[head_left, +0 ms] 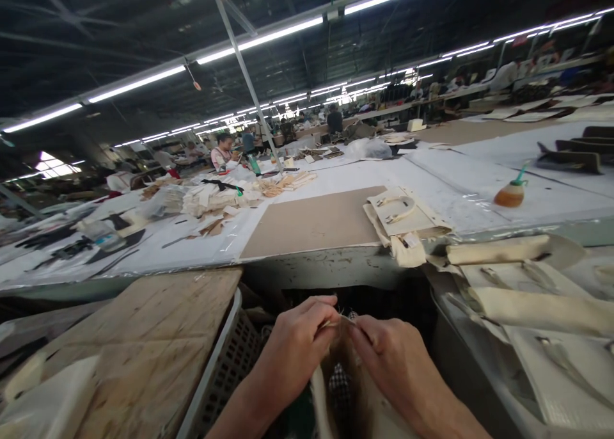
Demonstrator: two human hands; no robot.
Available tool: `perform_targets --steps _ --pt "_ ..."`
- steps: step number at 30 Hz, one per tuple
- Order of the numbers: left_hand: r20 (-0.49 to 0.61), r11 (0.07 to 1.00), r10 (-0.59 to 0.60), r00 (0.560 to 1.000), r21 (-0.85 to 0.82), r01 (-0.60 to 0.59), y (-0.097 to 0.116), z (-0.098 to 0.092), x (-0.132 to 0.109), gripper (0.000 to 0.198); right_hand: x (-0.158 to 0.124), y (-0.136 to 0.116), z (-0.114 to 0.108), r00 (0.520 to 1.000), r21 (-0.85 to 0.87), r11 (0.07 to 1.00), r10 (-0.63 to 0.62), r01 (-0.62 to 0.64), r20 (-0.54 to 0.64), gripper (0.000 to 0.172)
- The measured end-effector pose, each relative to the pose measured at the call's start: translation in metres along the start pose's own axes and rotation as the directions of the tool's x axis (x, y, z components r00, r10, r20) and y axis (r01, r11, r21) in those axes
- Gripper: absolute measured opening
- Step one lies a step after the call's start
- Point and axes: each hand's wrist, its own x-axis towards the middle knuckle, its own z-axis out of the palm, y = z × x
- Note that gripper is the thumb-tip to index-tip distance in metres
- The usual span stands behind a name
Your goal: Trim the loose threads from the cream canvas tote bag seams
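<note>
Below the table's edge, a cream bag (382, 408) is held upright between my hands, its mouth gaping toward me and its inside brownish and shadowed. My left hand (303, 333) is closed, thumb and fingers pinching the bag's far rim. Close beside it, my right hand (396, 356) grips the same rim from the right, fingers bent. A fine thread-like strand seems to show between the fingertips, too small to make out. On the table edge ahead lies a finished-looking cream handbag (417, 216) with its handle up.
A brown board (316, 218) lies on the white table. Right of it stands a glue bottle (510, 192). Several cream bags (551, 362) are stacked at my right. At left, a wooden board (144, 343) adjoins a plastic basket (230, 362). A person (223, 152) sits beyond.
</note>
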Motion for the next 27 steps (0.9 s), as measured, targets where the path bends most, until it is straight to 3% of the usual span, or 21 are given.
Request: perform_targets --steps 7,17,24,27 --pt "0.013 0.996 -0.023 1.000 0.091 0.022 -0.016 0.013 -0.002 0.023 -0.004 0.000 0.032 0.997 -0.030 0.998 0.045 -0.046 -0.058 0.032" --pt "-0.036 0.918 0.054 0.998 0.395 -0.036 -0.015 0.017 -0.010 0.020 -0.007 -0.009 0.032 0.991 0.028 0.996 -0.086 0.089 -0.105 0.030" --pt "0.005 0.924 0.041 0.999 0.379 -0.040 -0.002 0.013 -0.008 0.019 -0.010 -0.004 0.036 0.984 0.060 0.994 -0.084 0.094 -0.159 0.026" --pt "0.026 0.939 0.053 0.998 0.338 -0.059 -0.001 0.013 -0.006 0.018 -0.010 -0.002 0.038 0.966 0.081 0.989 -0.099 0.121 -0.240 0.023"
